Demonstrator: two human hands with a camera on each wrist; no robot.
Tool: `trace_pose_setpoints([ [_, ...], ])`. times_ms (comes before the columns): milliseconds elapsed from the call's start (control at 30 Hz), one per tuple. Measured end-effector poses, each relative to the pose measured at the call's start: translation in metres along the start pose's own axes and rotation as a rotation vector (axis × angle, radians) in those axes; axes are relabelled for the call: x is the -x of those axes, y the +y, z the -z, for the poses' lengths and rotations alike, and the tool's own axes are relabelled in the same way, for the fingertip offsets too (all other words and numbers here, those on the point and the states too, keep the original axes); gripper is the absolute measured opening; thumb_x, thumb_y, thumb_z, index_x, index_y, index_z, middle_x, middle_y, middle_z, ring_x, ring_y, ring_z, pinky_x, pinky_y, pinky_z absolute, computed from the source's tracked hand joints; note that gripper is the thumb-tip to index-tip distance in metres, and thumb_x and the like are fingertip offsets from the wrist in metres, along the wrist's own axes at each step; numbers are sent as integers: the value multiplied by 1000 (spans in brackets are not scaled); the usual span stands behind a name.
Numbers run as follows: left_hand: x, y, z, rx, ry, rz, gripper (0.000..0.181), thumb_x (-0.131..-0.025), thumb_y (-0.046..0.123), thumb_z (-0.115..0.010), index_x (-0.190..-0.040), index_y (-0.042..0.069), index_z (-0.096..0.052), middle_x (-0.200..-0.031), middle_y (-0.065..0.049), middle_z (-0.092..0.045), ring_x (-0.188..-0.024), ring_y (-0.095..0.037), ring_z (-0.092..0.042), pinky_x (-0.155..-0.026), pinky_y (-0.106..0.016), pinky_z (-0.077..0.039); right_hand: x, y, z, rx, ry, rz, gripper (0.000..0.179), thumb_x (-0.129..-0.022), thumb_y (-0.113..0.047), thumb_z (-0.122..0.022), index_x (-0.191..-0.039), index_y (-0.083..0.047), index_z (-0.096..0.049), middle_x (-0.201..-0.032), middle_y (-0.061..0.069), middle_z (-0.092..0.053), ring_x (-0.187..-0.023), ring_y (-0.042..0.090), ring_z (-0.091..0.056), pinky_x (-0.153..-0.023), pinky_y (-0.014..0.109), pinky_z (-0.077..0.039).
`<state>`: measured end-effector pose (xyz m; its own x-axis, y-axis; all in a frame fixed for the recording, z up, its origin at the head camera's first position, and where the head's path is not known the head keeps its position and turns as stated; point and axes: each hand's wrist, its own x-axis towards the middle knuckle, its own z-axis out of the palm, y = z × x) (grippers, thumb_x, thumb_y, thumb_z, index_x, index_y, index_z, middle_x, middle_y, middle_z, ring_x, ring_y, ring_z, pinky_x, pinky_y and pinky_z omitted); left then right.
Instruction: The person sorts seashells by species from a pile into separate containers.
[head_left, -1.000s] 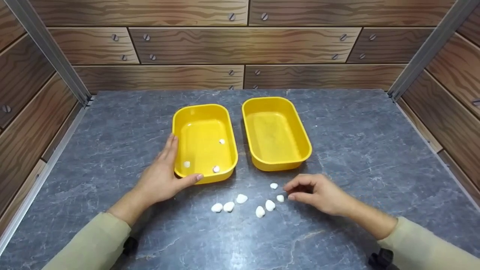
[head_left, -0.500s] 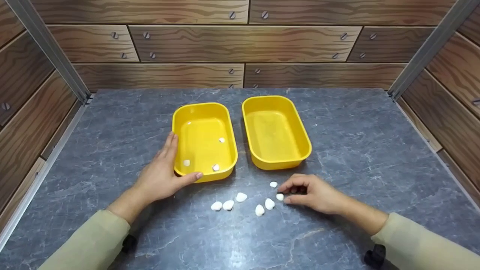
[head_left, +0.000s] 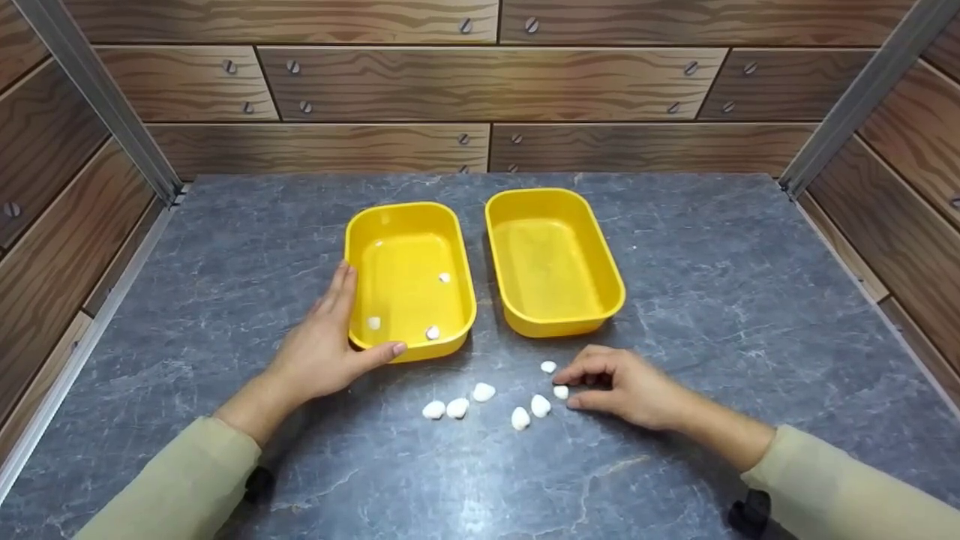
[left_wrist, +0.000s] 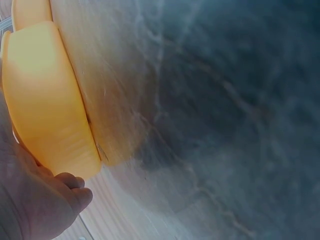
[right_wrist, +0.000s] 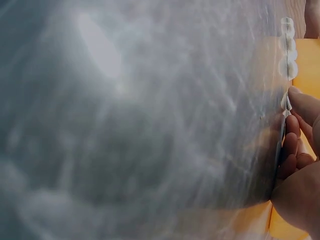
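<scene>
My left hand rests against the near left corner of a yellow tub, fingers along its left side and thumb over the near rim. A few small white seashells lie in that tub, such as one shell near its front. On the tabletop before the tubs are several more shells, one of them a larger shell. My right hand pinches a small shell between thumb and index finger, at table level. Just beyond the index fingertip lies another shell. In the right wrist view the right fingers partly hide the shells.
A second yellow tub stands to the right of the first, with a narrow gap between them. The grey marbled tabletop is bounded by wood-patterned panels at the back and sides, with metal posts at the corners.
The right hand has moved slightly left, bringing its thumb and index finger to either side of the small shell. The left hand and both tubs have stayed in place.
</scene>
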<state>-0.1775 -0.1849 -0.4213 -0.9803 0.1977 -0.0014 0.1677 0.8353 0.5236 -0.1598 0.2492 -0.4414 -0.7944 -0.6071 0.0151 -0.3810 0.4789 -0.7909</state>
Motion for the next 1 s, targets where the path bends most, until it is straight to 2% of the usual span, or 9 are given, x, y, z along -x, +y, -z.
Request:
trace_pose_setpoints([
  [267,1,0,0,-4,4,-7,128,-87,80,-66,-171,12,4,-178,-9,5,-156,-51,-23,-117,-72,-30,1,-1,0,40,13,5,25,-94,-24,-84,-118,-22,-81,-108,-5,-72,-100,16,-66,-88,26,-54],
  [600,1,0,0,3,19,-32,130,-87,81,-66,-171,9,2,-178,-8,4,-153,-54,-27,-115,-72,-34,0,-2,-1,43,19,12,25,-93,-25,-84,-117,-20,-82,-108,-6,-72,-102,17,-67,-92,27,-53],
  [900,1,0,-1,5,8,-7,127,-88,77,-69,-171,12,3,-178,-9,4,-153,-54,-25,-116,-73,-30,1,-3,-3,58,20,-8,24,-93,-26,-84,-117,-21,-81,-109,-7,-72,-103,16,-67,-95,28,-52],
  [1000,1,-1,-1,7,8,-8,129,-87,80,-67,-171,12,3,-178,-9,3,-154,-54,-25,-117,-73,-29,1,-3,-3,60,20,-7,23,-94,-26,-84,-116,-21,-81,-109,-7,-72,-103,16,-67,-94,28,-53],
])
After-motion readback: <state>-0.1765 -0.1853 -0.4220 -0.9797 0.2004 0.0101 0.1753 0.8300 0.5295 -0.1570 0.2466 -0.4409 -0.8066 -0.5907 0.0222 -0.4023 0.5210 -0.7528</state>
